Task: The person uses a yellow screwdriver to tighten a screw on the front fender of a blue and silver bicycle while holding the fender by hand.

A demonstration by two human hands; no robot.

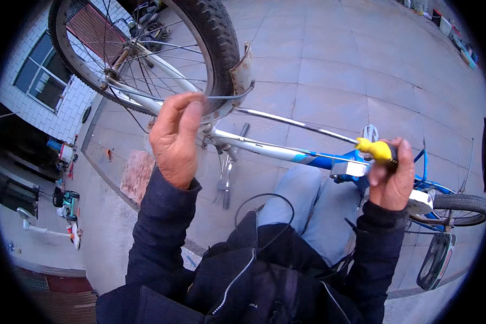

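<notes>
A yellow and black screwdriver (pixel 373 149) is gripped in my right hand (pixel 391 181). Its long metal shaft points left, and the tip ends near the rusty white mudguard (pixel 243 75) of a bicycle's front wheel (pixel 220 40). Beside that wheel, my left hand (pixel 175 140) has thumb and forefinger pinched together at a thin mudguard stay (pixel 221 98). Whether those fingers hold the stay or some small part is hidden. The white and blue bicycle frame (pixel 286 153) stretches across in front of my knees, below the screwdriver shaft.
The handlebar (pixel 226 181) shows below the fork. Right of my hand lie the rear wheel (pixel 461 210) and a black, light-rimmed part (pixel 436 262). A reddish stone slab (pixel 137 175) rests on the paved floor (pixel 329 75). A tiled building (pixel 24 110) stands at left.
</notes>
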